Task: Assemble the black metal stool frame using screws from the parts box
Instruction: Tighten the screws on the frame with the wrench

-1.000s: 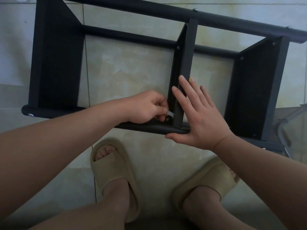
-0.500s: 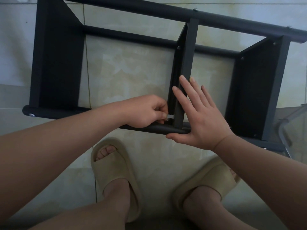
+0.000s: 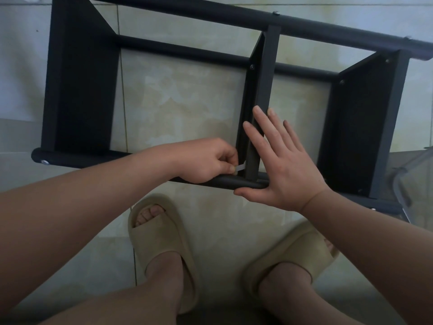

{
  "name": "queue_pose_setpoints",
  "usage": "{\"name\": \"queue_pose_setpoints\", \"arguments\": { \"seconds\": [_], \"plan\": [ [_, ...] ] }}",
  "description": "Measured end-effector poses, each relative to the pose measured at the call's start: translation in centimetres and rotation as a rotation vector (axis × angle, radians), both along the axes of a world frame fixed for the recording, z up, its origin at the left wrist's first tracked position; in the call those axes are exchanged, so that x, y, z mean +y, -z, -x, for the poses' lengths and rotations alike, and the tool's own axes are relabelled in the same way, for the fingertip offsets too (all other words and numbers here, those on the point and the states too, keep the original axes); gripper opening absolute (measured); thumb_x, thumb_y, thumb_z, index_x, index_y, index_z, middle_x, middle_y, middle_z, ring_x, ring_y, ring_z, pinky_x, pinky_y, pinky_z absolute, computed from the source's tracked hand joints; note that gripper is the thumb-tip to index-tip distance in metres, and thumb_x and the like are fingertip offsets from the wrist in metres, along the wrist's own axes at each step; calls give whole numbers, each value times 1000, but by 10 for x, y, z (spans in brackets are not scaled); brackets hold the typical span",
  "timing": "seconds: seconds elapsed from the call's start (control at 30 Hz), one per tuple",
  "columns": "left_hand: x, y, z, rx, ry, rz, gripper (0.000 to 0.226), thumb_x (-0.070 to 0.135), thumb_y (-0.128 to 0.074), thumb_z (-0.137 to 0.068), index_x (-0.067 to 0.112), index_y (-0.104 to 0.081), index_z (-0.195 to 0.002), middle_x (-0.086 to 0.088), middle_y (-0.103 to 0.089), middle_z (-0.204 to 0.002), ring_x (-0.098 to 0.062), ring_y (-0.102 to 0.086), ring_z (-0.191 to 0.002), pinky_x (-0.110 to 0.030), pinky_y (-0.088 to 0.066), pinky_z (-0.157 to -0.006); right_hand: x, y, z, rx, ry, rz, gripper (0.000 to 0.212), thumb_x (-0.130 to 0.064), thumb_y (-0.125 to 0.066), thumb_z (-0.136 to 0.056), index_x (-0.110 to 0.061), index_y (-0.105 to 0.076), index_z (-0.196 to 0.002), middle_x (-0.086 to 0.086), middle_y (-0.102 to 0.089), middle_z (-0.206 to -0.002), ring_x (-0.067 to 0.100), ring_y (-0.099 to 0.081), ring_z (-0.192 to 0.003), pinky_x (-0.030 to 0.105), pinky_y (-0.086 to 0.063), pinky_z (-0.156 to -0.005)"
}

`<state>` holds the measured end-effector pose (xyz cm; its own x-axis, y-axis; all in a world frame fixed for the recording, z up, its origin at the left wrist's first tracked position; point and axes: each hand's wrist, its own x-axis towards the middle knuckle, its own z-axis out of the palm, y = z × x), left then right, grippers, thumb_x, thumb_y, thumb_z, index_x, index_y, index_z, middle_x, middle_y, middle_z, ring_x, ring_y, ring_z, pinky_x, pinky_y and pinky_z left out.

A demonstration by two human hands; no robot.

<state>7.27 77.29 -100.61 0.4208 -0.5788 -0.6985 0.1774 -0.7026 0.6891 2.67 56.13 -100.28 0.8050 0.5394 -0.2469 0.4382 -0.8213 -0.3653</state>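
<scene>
a black metal stool frame (image 3: 79,90) lay on a pale tiled floor (image 3: 178,109), seen from above, filling the upper half of the view. its near tube (image 3: 225,182) ran across the middle, just beyond the person's two feet in beige slippers (image 3: 161,245). a centre bar (image 3: 264,95) crossed from the near tube to the far rail (image 3: 304,26), with wide panels at the left and right ends. open floor showed between the panels and the centre bar on both sides, the left gap being the wider.

the left hand (image 3: 206,160) was curled at the joint where the centre bar met the near tube, its fingers (image 3: 230,168) pinching a small silvery tool (image 3: 240,168) whose tip met the bar; what the tip touched could not be seen. the right hand (image 3: 281,165) lay flat against the right side of the centre bar, fingers spread and straight, thumb hooked under the near tube. a clear plastic edge (image 3: 410,165) sat at the far right, touching the frame's end.
</scene>
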Motion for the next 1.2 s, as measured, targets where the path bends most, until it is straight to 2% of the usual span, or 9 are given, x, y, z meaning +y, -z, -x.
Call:
{"name": "queue_pose_setpoints", "arguments": {
  "seconds": [0.13,0.27,0.37,0.47,0.6,0.67,0.8,1.03,1.2],
  "plan": [
    [4,0,-6,-42,-41,2,12,25,-65,-96,34,-69,-89,18,-72,-74,4,-65,-70,-13,-47,-67,0,0,0,5,-2,3,111,-81,-51,-81,-10,-18,-161,10,0,-170,31,4,-157,55,-10,-125],
    [5,-3,-8,-135,-33,-3,14,26,-70,-92,37,-65,-84,20,-72,-74,9,-64,-72,-5,-40,-60,0,0,0,3,-1,-6,111,-80,-52,-82,-9,-19,-161,11,-1,-170,32,3,-157,56,-11,-125],
    [3,-4,-9,-163,-89,31,14,23,-70,-91,36,-66,-86,14,-72,-84,3,-64,-79,-15,-48,-70,0,0,0,2,-1,-7,110,-79,-52,-82,-9,-19,-161,11,-1,-170,32,3,-157,57,-12,-125],
    [-2,-3,-7,4,-295,103,14,15,-67,-93,27,-69,-87,14,-70,-78,2,-64,-74,-17,-51,-72,0,0,0,2,-6,-1,110,-80,-51,-83,-9,-18,-161,11,0,-170,32,3,-156,57,-12,-124],
    [-6,0,-3,330,-544,105,7,16,-65,-96,18,-69,-90,5,-71,-81,-7,-70,-83,-25,-56,-73,0,0,-1,9,-4,10,111,-80,-50,-82,-10,-18,-161,11,0,-170,31,4,-157,56,-11,-125],
    [-8,1,-2,360,-619,105,5,17,-67,-95,15,-68,-91,3,-73,-76,-10,-72,-80,-23,-54,-68,0,0,-1,11,-2,7,110,-80,-51,-82,-10,-19,-161,11,0,-170,31,4,-157,56,-11,-125],
    [-13,0,-1,276,-699,126,9,13,-71,-92,18,-67,-85,6,-73,-69,-6,-71,-71,-17,-53,-61,0,0,0,11,-3,5,110,-80,-51,-82,-10,-19,-161,11,0,-170,31,4,-157,56,-11,-125],
    [-12,2,-1,271,-673,130,10,12,-72,-90,18,-69,-84,5,-74,-71,-6,-71,-70,-16,-52,-60,0,-1,0,12,-5,11,110,-80,-51,-82,-9,-18,-161,11,0,-170,31,5,-157,56,-10,-125],
    [-11,3,1,247,-619,108,10,14,-73,-90,20,-68,-84,5,-75,-73,-6,-71,-72,-20,-52,-66,0,0,0,7,-12,24,110,-81,-50,-82,-10,-18,-161,11,1,-170,31,5,-156,56,-11,-125]
  ]
}}
